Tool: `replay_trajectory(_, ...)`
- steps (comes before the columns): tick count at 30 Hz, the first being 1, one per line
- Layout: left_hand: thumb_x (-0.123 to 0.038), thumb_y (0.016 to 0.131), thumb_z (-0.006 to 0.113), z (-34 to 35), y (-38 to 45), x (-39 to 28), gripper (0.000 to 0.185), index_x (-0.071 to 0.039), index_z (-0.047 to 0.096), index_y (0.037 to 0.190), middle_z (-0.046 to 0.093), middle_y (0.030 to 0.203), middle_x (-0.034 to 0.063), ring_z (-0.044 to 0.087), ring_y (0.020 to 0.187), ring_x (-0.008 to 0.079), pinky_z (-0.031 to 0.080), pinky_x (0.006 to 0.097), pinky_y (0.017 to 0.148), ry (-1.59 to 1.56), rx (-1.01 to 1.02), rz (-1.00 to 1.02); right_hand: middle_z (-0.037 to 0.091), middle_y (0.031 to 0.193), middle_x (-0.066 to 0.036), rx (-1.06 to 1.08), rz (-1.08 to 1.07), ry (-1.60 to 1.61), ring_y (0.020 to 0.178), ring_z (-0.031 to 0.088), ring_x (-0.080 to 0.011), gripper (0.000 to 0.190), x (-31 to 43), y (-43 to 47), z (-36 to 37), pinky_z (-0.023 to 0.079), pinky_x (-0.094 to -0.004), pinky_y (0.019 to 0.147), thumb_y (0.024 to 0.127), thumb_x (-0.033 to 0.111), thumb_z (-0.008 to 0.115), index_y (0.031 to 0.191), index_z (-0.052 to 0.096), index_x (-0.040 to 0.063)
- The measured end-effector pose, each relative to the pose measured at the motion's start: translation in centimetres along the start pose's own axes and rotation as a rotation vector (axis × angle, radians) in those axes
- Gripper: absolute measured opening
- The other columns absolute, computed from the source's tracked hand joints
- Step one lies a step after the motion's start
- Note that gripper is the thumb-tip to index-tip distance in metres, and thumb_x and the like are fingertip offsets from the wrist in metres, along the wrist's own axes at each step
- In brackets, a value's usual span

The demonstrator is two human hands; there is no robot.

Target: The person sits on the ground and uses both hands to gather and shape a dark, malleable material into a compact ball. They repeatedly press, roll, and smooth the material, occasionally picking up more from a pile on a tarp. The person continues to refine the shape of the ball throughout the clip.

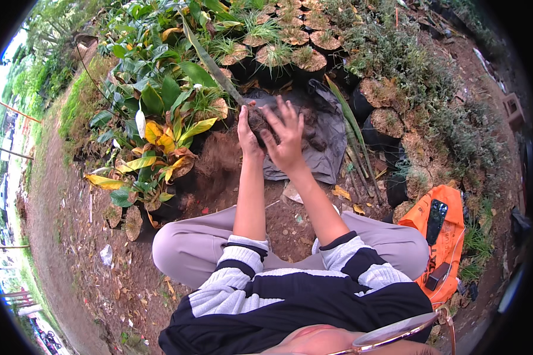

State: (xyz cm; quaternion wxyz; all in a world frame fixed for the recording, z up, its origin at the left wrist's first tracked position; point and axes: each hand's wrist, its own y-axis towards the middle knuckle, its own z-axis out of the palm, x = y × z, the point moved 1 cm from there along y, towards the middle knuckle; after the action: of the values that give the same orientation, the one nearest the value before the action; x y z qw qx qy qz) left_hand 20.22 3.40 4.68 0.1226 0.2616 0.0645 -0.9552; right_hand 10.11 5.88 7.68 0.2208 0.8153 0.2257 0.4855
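My left hand (249, 138) is closed around the dark, soil-covered root clump (258, 122) of a snake plant. From the clump one long, narrow leaf (208, 60) slants up and away to the left. Slightly blurred, my right hand (286, 137) lies against the clump's right side with its fingers spread. Beneath both hands a dark plastic sheet (304, 164) is spread on the ground, with dark lumps of soil (315, 133) on it. Just right of the sheet lie more long snake plant leaves (351, 120).
Leafy potted plants with white flowers (160, 97) crowd the left. Black grow bags topped with brown mulch (308, 60) stand ahead and to the right. Beside my right knee, an orange bag (448, 253) lies under a phone (437, 217) and a small dark box (438, 276) with a white cable.
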Motion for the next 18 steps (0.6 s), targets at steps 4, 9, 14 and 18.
replay_trajectory(4, -0.031, 0.099, 0.043, 0.1, -0.4, 0.2, 0.031, -0.006, 0.056, 0.110, 0.062, 0.094, 0.0035, 0.061, 0.083, 0.0114, 0.050, 0.0273, 0.074, 0.061, -0.031, -0.015, 0.036, 0.147, -0.014, 0.006, -0.006, -0.016, 0.136, 0.029, -0.0388, 0.058, -0.5, -1.3, 0.8, 0.010, -0.0628, 0.107, 0.090, 0.052, 0.050, 0.133, 0.053, 0.013)
replay_trajectory(9, -0.034, 0.100, 0.042, -0.2, -0.3, 0.8, 0.036, -0.004, 0.057, 0.112, 0.061, 0.098, 0.0056, 0.060, 0.087, 0.0132, 0.050, 0.0281, 0.076, 0.066, -0.081, 0.013, 0.040, 0.145, -0.013, 0.037, 0.008, 0.002, 0.134, 0.033, -0.0371, 0.059, -1.0, 0.2, -0.2, 0.010, -0.0614, 0.108, 0.089, 0.052, 0.051, 0.132, 0.053, 0.012)
replay_trajectory(14, -0.035, 0.101, 0.040, 1.2, -0.6, 1.3, 0.041, 0.000, 0.059, 0.110, 0.063, 0.099, 0.0078, 0.061, 0.086, 0.0135, 0.049, 0.0274, 0.078, 0.289, 0.022, 0.050, 0.039, 0.145, -0.013, -0.021, 0.018, 0.009, 0.134, 0.033, -0.0358, 0.058, -1.5, -0.3, 0.0, 0.009, -0.0617, 0.108, 0.092, 0.052, 0.047, 0.133, 0.051, 0.013)
replay_trajectory(18, -0.038, 0.102, 0.035, 0.0, -0.4, 0.7, 0.046, 0.001, 0.056, 0.115, 0.062, 0.104, 0.0093, 0.060, 0.093, 0.0145, 0.048, 0.0283, 0.084, 0.461, 0.021, 0.091, 0.040, 0.144, -0.014, 0.033, 0.015, -0.077, 0.133, 0.035, -0.0352, 0.060, -1.2, -0.2, -0.1, 0.011, -0.0610, 0.107, 0.092, 0.051, 0.046, 0.134, 0.049, 0.008)
